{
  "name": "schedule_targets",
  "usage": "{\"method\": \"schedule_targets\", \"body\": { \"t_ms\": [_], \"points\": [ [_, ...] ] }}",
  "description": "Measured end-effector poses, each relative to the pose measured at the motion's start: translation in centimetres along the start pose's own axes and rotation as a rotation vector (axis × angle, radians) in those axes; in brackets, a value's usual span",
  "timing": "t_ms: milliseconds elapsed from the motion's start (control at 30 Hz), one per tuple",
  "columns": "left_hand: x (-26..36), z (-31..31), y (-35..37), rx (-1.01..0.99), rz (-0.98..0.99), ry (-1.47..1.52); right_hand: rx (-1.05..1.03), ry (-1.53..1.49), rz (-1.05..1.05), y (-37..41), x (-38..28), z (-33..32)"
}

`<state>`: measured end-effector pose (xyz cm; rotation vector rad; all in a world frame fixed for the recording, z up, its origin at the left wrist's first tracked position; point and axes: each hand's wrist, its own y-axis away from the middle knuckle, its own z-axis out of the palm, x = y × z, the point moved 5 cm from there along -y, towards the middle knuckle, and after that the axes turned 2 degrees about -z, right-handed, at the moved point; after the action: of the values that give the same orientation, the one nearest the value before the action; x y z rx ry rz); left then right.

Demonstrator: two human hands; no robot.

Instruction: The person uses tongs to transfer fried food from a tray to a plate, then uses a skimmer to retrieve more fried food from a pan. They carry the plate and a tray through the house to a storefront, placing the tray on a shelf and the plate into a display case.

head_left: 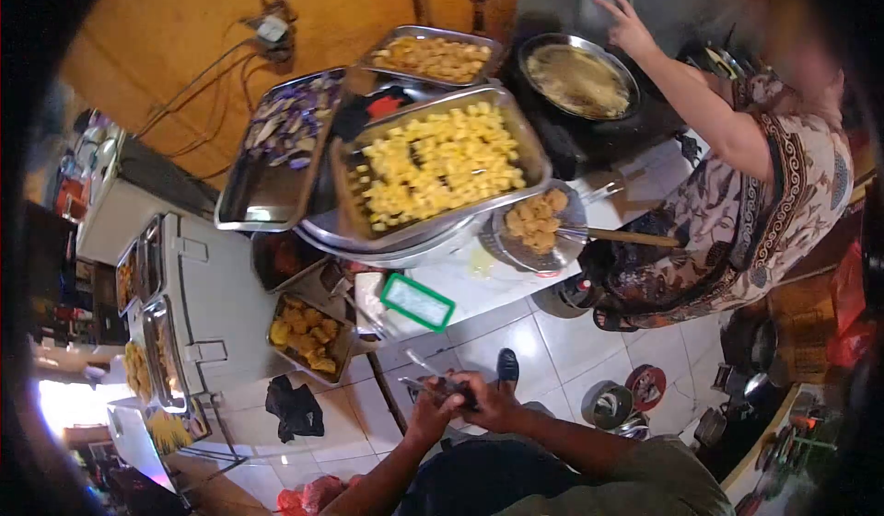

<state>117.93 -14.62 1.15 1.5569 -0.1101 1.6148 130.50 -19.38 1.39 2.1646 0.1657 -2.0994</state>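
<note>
My left hand (pixel 435 415) and my right hand (pixel 490 407) are together in front of my body, low in the middle of the view. Fingers of both are closed around a small dark object (pixel 451 389), and I cannot tell its kind. Thin pale metal strips stick out from it to the upper left. Beyond my hands, a green-rimmed tray (pixel 419 302) lies at the table's near edge. Left of it stands a metal pan of fried pieces (pixel 311 336). A wooden-handled strainer (pixel 635 237) holds fried brown pieces (pixel 536 223) at the table's right side.
A large tray of yellow cubes (pixel 442 162) sits on the table, beside a tray of purple-white slices (pixel 295 115). A wok of bubbling oil (pixel 580 79) is at the back. Another person (pixel 727 194) stands on the right, an arm extended over the wok. Pots (pixel 608 404) stand on the tiled floor.
</note>
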Motion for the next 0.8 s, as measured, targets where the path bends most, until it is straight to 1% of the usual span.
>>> {"method": "schedule_targets", "body": {
  "t_ms": [33,67,133,167,200,267,333,400,467,500,567,600,667,700,733,800],
  "points": [
    [-1.3,1.3,-1.1,-0.086,-0.211,-0.117,0.057,0.019,0.107,1.5,1.2,-2.6],
    [-1.9,2.8,-2.1,-0.092,-0.219,-0.117,0.110,0.039,0.216,3.2,2.2,-5.1],
    [-0.1,7.0,-4.9,-0.119,-0.031,0.027,0.302,-0.205,0.430,6.1,3.7,-10.4],
    [-1.8,7.8,-6.7,-0.130,0.104,0.019,0.401,-0.156,0.432,7.4,3.7,-13.4],
    [-1.2,8.9,-8.3,-0.136,0.105,0.024,0.501,-0.103,0.432,8.6,3.6,-16.6],
    [-1.7,10.0,-12.2,-0.014,-0.321,-0.025,0.694,0.143,0.412,10.3,4.8,-23.2],
    [-1.3,11.6,-14.8,-0.007,-0.322,-0.016,0.859,0.313,0.125,8.8,2.1,-29.5],
    [-2.5,12.7,-17.7,0.004,-0.359,0.066,0.881,0.433,0.309,8.5,2.5,-35.8],
    [-3.2,14.0,-19.9,0.019,-0.379,0.065,0.846,0.924,0.343,6.2,-1.3,-39.8],
    [-3.0,14.8,-20.4,0.019,-0.388,0.048,0.835,0.925,0.343,5.5,-0.9,-41.5],
    [-3.7,16.0,-20.9,0.028,-0.401,0.039,0.682,1.332,0.206,4.3,-0.8,-43.7],
    [-4.5,16.5,-21.0,0.037,-0.386,0.090,0.670,1.331,0.203,4.4,0.4,-44.9],
    [-5.5,17.2,-21.2,0.057,-0.369,0.152,0.488,1.437,0.226,4.0,3.9,-46.4],
    [-6.1,17.7,-21.2,0.006,-0.433,0.176,0.478,1.403,0.267,4.1,4.4,-46.6],
    [-6.0,18.3,-21.2,-0.045,-0.492,0.200,0.465,1.406,0.255,3.7,3.3,-46.2],
    [-5.4,19.1,-20.8,-0.022,-0.505,0.197,0.222,1.333,0.383,3.2,1.8,-45.4]
  ]
}}
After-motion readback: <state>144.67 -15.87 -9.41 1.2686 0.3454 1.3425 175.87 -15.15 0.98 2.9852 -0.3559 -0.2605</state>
